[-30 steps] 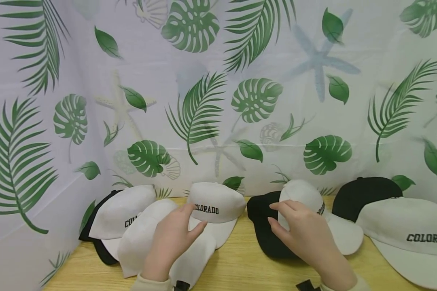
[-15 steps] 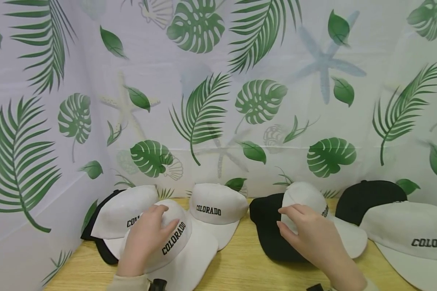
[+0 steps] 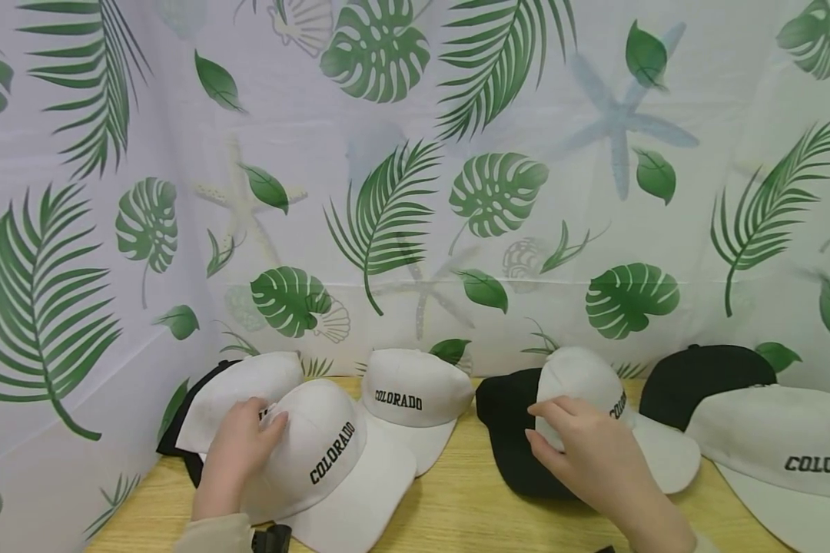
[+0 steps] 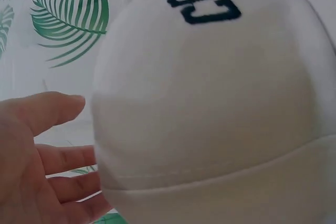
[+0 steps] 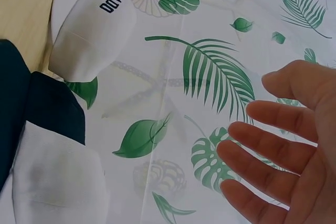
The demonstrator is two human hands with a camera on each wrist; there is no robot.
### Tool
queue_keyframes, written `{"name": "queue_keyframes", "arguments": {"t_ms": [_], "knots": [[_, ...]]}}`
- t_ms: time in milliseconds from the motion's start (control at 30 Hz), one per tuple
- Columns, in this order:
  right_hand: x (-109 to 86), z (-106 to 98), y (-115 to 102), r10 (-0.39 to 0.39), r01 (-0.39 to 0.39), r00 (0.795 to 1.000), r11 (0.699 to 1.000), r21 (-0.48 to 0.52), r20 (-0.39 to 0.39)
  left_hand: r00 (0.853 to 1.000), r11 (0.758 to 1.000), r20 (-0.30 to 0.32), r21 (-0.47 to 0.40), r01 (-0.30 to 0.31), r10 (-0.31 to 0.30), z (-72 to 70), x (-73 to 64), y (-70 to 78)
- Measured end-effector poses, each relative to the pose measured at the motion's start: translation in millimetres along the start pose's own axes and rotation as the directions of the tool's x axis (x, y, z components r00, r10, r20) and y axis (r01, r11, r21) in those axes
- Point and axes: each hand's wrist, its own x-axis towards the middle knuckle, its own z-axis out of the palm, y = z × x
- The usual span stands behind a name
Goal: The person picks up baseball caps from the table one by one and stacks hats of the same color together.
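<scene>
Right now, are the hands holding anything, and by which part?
Nothing looks held. The right hand is open, gripping nothing; the left hand is open beside its nearest white cap, partly hidden, so touch can't be told.

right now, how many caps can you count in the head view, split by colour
white caps: 5
black caps: 3
total: 8

The head view shows five white caps (image 3: 321, 426) and three black caps (image 3: 508, 438), eight altogether. On two white caps, the word COLORADO (image 3: 332, 453) shows whole. There are one left hand (image 3: 240, 444), one right hand (image 3: 588, 445) and one table (image 3: 449, 514).
</scene>
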Motion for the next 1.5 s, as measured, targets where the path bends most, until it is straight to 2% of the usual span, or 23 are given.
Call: {"name": "queue_keyframes", "arguments": {"t_ms": [267,467,667,867,1067,1333,1500], "knots": [[-2.4,4.7,-1.4,-0.007,0.007,1.000,1.000,0.015,0.012,0.991,0.994,0.112,-0.066,0.085,-0.077,5.0,2.4,-12.7],[-4.0,6.9,-2.6,-0.004,0.004,1.000,1.000,0.021,0.015,0.990,0.989,0.117,-0.111,0.093,-0.080,7.9,2.0,-13.6],[-3.9,8.4,-1.9,-0.012,0.012,1.000,1.000,0.011,0.014,0.997,0.983,0.051,-0.170,0.066,-0.058,7.2,2.9,-11.0],[-3.3,9.5,-1.2,-0.021,0.021,1.000,1.000,0.007,0.012,0.999,0.975,0.018,-0.219,0.047,-0.044,3.3,1.5,-2.9],[-2.9,10.0,-1.1,-0.033,0.033,0.999,0.999,0.008,0.009,0.998,0.963,-0.042,-0.269,0.028,-0.040,3.0,2.9,6.2],[-2.5,9.7,-2.3,-0.022,0.022,1.000,1.000,0.015,0.021,0.986,0.941,-0.166,-0.336,-0.036,-0.022,7.1,5.1,25.5],[-2.1,9.8,-3.5,-0.018,0.018,1.000,1.000,0.014,0.021,0.970,0.924,-0.242,-0.370,-0.096,0.004,10.1,1.1,41.1]]}}
